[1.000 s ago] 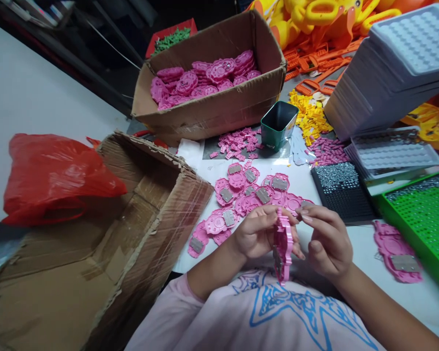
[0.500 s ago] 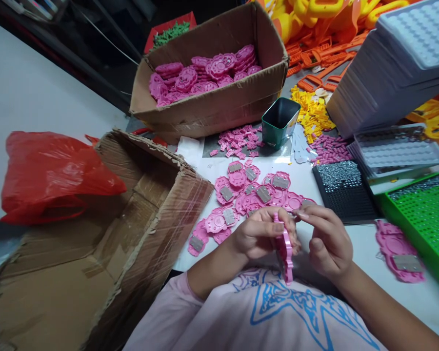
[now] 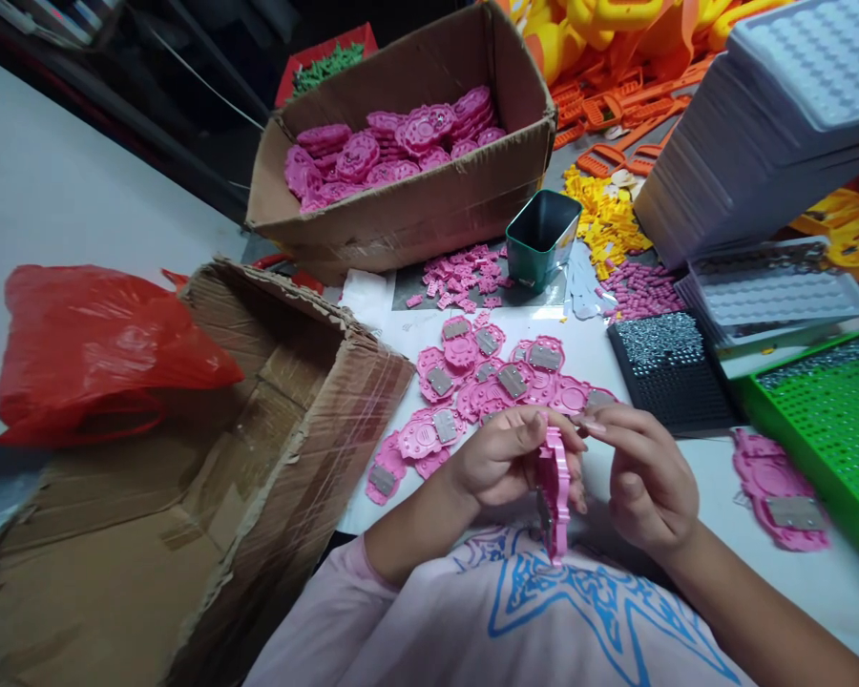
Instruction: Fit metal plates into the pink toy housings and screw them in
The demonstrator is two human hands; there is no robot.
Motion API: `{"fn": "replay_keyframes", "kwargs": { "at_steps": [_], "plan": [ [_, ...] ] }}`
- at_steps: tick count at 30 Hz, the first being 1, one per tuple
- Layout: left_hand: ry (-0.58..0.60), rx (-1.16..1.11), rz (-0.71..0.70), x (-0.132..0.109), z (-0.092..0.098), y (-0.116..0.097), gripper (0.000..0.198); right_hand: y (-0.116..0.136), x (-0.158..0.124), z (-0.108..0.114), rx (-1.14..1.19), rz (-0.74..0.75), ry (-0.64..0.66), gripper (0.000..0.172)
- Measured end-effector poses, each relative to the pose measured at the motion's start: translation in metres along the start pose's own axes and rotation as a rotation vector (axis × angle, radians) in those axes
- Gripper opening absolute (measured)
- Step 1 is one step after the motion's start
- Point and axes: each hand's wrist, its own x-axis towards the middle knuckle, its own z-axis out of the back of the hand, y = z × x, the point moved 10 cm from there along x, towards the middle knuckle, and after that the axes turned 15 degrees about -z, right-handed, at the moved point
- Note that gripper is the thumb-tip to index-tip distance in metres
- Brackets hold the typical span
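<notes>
My left hand (image 3: 505, 458) is closed on a pink plastic casing part (image 3: 555, 496), which stands on edge and is seen from its narrow side. To its right is my right hand (image 3: 648, 472), its fingers loosely bent and the thumb apart from them. Its fingertips come close to those of my left hand; whether they touch is hard to tell. Beyond my hands lies a loose pile of pink casing parts (image 3: 472, 386), many bearing a grey metal plate (image 3: 513, 381). One more pink casing part (image 3: 777, 482) lies on the right, beside the green tray.
An open cardboard box (image 3: 393, 224) of pink parts stands behind; another cardboard box (image 3: 258, 496) is at left with a red plastic bag (image 3: 107, 348). A green cup (image 3: 534, 258), black screw tray (image 3: 677, 382), green perforated tray (image 3: 830, 429) and stacked white trays (image 3: 759, 143) surround the worktop.
The pink casing part has turned slightly in my left hand, and the left thumb has lifted higher. My right hand has shifted a little to the right. The whole view has moved slightly.
</notes>
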Motion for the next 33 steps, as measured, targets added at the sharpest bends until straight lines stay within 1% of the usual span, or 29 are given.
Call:
{"fn": "replay_keyframes", "kwargs": {
  "at_steps": [3,5,10,14,16,19,22,25,28,31,33],
  "plan": [
    [0.038,-0.064,-0.027,-0.001,-0.005,-0.003,0.036,-0.006,-0.004,0.001,0.041,-0.017,-0.012,0.041],
    [0.043,-0.067,-0.038,-0.001,-0.005,-0.004,0.034,-0.009,-0.005,0.001,0.058,-0.022,-0.014,0.041],
    [0.022,-0.028,-0.014,-0.002,0.0,0.001,0.037,-0.012,-0.006,0.001,0.055,-0.037,-0.031,0.041],
    [0.082,0.022,0.008,-0.005,-0.005,0.004,0.041,-0.011,-0.006,0.002,0.092,-0.034,-0.032,0.04],
    [0.094,0.065,0.042,-0.008,-0.006,0.006,0.044,-0.01,-0.006,0.001,0.1,-0.033,-0.026,0.041],
    [0.048,0.102,0.097,-0.012,-0.003,0.008,0.049,-0.01,-0.005,0.002,0.095,-0.035,-0.035,0.04],
    [-0.003,0.112,0.1,-0.012,-0.003,0.008,0.053,-0.01,-0.005,0.002,0.072,-0.035,-0.049,0.039],
    [0.014,0.094,0.109,-0.011,-0.01,0.01,0.054,-0.009,-0.005,0.003,0.058,-0.033,-0.047,0.04],
    [-0.002,0.053,0.101,-0.01,-0.013,0.008,0.05,-0.009,-0.005,0.001,0.067,-0.04,-0.032,0.04],
    [-0.035,0.038,0.086,-0.009,-0.014,0.002,0.042,-0.011,-0.006,0.004,0.061,-0.053,-0.07,0.039],
    [-0.04,0.048,0.083,-0.008,-0.015,0.0,0.041,-0.015,-0.007,0.006,0.028,-0.09,-0.086,0.039]
  ]
}}
